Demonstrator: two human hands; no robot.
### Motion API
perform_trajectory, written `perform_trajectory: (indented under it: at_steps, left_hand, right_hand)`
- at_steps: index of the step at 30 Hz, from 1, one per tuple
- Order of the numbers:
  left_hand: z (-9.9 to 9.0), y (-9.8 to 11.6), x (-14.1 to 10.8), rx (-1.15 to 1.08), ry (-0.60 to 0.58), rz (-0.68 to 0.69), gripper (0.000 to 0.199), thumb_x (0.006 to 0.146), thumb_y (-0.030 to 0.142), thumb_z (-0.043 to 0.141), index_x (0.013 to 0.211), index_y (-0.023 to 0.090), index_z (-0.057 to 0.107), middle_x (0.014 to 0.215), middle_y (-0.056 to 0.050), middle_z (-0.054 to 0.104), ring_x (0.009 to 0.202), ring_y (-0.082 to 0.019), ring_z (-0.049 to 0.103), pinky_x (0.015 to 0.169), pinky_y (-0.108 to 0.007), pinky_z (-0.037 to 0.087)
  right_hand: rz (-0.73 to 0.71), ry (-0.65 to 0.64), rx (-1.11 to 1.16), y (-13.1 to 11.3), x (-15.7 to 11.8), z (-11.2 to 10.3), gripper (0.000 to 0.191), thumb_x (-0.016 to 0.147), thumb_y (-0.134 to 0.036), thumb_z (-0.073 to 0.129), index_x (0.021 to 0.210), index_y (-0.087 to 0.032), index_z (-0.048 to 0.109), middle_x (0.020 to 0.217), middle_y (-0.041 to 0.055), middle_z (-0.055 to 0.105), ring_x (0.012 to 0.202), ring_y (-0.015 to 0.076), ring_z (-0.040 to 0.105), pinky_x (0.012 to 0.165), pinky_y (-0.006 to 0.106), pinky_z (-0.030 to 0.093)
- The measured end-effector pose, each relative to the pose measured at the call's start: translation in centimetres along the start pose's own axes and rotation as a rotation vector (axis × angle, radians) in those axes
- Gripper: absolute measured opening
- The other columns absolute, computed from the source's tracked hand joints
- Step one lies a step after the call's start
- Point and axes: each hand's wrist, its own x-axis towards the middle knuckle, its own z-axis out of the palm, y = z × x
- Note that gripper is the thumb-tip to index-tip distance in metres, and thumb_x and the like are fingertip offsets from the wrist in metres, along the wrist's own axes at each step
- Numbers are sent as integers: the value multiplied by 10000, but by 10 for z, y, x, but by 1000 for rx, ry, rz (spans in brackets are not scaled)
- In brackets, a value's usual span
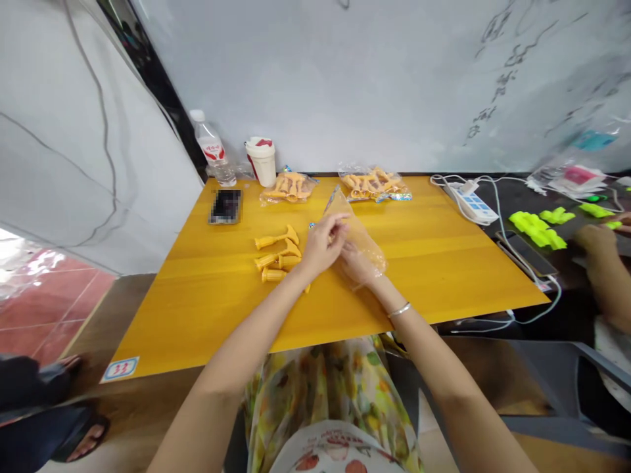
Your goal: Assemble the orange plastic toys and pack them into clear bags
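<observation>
A clear, flat plastic bag [363, 238] is held just above the yellow table, its printed strip slanting toward the back. My left hand [323, 244] is closed, fingers curled and pinching at the bag's left side. Lower and to the right, my right hand [359, 264] grips the bag too; its fingertips are partly hidden by my left hand and the film. Beside my left hand lie several yellow-orange toy hammers [277, 239], some partly covered by my left forearm. No hammer can be made out inside the bag.
Two filled bags of orange toy pieces, a left one [290, 186] and a right one [373, 182], lie at the back. A bottle [213, 151], a cup [263, 161] and a phone [225, 206] stand or lie left. A power strip [470, 203] sits right, near another person's hand [596, 240].
</observation>
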Motion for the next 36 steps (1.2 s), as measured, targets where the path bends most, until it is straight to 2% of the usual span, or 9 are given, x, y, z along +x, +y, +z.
perform_trajectory:
  at_steps: [5,9,17,22,25,28,30,33,36]
  left_hand:
    - [-39,-50,26,-27,237,-302,333,956,385,526,1237,207,543,770,2,596,680,-137,546,696,-263,450]
    - [-73,-85,33,109,277,-471,327,910,245,562,1228,169,550,759,-4,596,670,-147,557,722,-277,460]
    - [-124,-106,14,605,-194,-741,334,716,301,795,1003,178,674,1010,-121,709,1021,-291,644,918,-365,456]
    - [-135,-123,7,659,-444,-821,352,556,365,886,798,217,678,876,-80,737,899,-269,682,808,-318,493]
    - [-132,-129,6,705,-522,-759,247,616,369,836,750,227,684,776,-52,729,790,-239,683,746,-299,506]
    - [-130,-124,8,773,-559,-728,203,717,394,755,811,222,707,854,-61,750,839,-231,692,756,-276,509]
    - [-131,-118,9,819,-554,-742,236,784,401,691,919,209,715,979,-79,755,929,-231,692,797,-264,505]
    - [-132,-106,12,863,-487,-743,316,850,401,619,1069,186,691,1123,-108,732,1041,-248,669,860,-276,493]
    - [-129,-97,15,863,-435,-719,342,886,390,573,1137,177,665,1164,-123,717,1089,-267,651,895,-304,483]
  right_hand:
    - [-115,5,-723,-10,-21,-28,398,702,-173,761,1081,-292,740,1293,-1,673,1368,254,488,1252,492,186]
    - [-110,57,-782,-15,-40,-50,452,745,-406,791,1174,-290,707,1302,43,671,1293,282,567,1212,544,275]
    - [-18,77,-892,-33,-98,-54,438,807,-557,717,1144,-278,739,1273,43,689,1277,316,575,1190,544,318]
    - [-81,77,-1374,-79,-119,-65,361,844,-571,629,989,-281,787,975,76,780,852,322,730,857,500,585]
    - [-289,257,-1566,-116,-98,-46,395,937,-461,514,1244,-285,689,1029,74,771,882,286,730,800,445,589]
    - [-422,297,-1711,-139,-69,-6,437,961,-323,491,1387,-280,576,1096,68,755,957,272,716,853,443,567]
    - [-455,216,-1858,-140,-60,26,427,959,-273,497,1376,-269,587,1213,79,713,1063,291,681,889,459,549]
    - [-510,-86,-1880,-127,-52,62,421,1007,-251,421,1407,-251,554,1248,78,692,1130,250,642,940,407,528]
    - [-428,-290,-1961,-115,-26,66,396,1001,-237,450,1371,-265,590,1259,69,686,1170,243,612,976,387,500]
